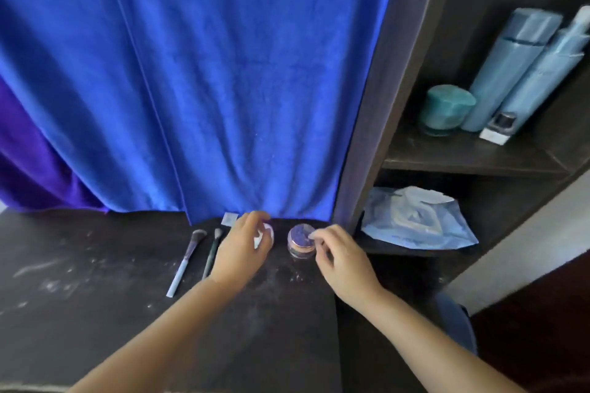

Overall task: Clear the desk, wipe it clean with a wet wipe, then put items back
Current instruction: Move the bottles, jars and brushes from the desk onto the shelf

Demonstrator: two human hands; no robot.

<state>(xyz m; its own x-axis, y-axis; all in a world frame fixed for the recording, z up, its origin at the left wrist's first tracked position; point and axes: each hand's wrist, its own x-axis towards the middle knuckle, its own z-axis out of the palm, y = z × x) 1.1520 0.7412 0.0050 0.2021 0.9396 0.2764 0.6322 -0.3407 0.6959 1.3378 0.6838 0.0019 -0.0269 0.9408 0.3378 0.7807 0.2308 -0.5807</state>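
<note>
So both hands are up at the far edge of the desk (95, 313), right under the blue cloth (207, 73). The left hand (242, 252) has its fingers curled over a small white container (266, 234), looks like it's gripping it, though most of the thing is hidden under the palm. The right hand (338, 260) pinches the rim of a little round jar (300, 242) with its fingertips, jar sitting on the desk just left of that hand.

Things I'd worry about: that fingertip pinch on the jar is pretty thin, and if the lid is loose it could lift off and dump powder on a desk that's already dusty with white smears. Also the two brushes (188, 260) lie just to the left of the left hand's wrist, so a careless sweep of the forearm could knock them off the near edge. There's a tiny sachet (229, 219) just beyond the left hand's fingers, easy to forget against the cloth.

The wet wipe pack (418, 220) sits on a lower shelf off to the right of the right hand, near enough to grab. Wiping hasn't started by the look of that dust.
</note>
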